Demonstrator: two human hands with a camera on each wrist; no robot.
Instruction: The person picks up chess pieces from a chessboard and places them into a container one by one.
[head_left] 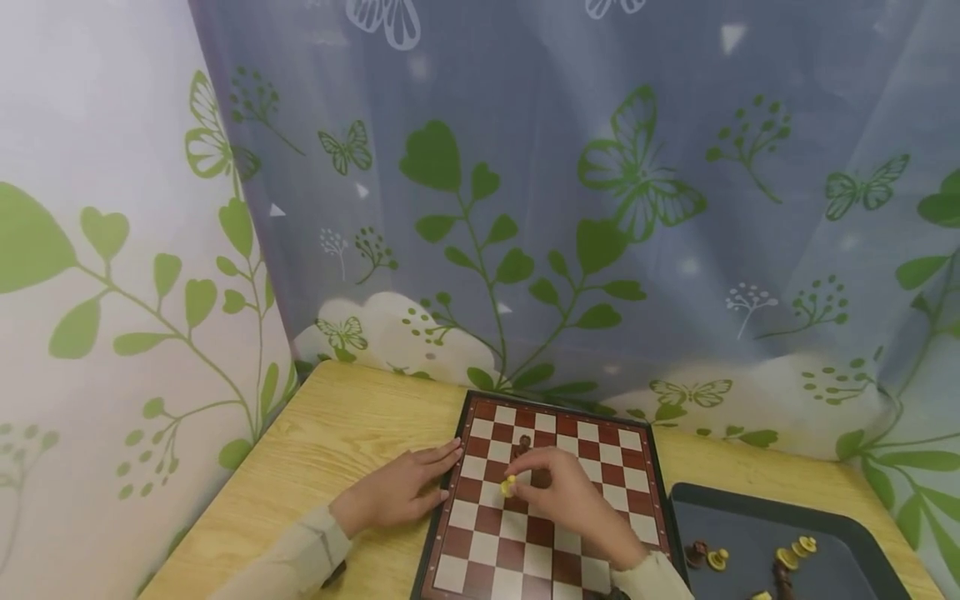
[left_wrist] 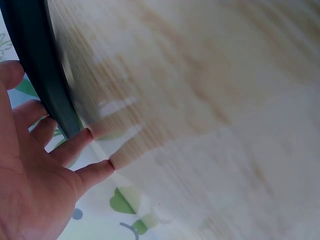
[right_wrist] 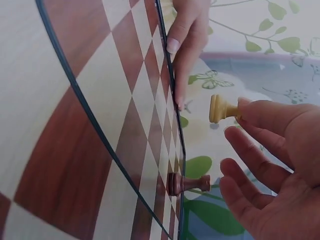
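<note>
The chessboard (head_left: 486,546) with red-brown and white squares lies on the table. Above its squares, my right hand (head_left: 573,500) pinches a small yellow chess piece (right_wrist: 218,108) between thumb and index finger; the piece's wide base faces the board, and my fingertips cover its top. The other right fingers are loosely bent. A dark brown chess piece (right_wrist: 189,184), flat-topped like a rook, stands on the board; in the head view my right hand partly hides it. My left hand (head_left: 401,492) rests at the board's left edge, fingers spread and touching the dark rim.
Right of the board stands a dark tray (head_left: 787,510) with several yellow and brown chess pieces lying in it. A small dark object (head_left: 335,573) is partly hidden under the left sleeve. A leaf-and-butterfly patterned curtain (head_left: 525,208) hangs behind the wooden table (head_left: 360,408).
</note>
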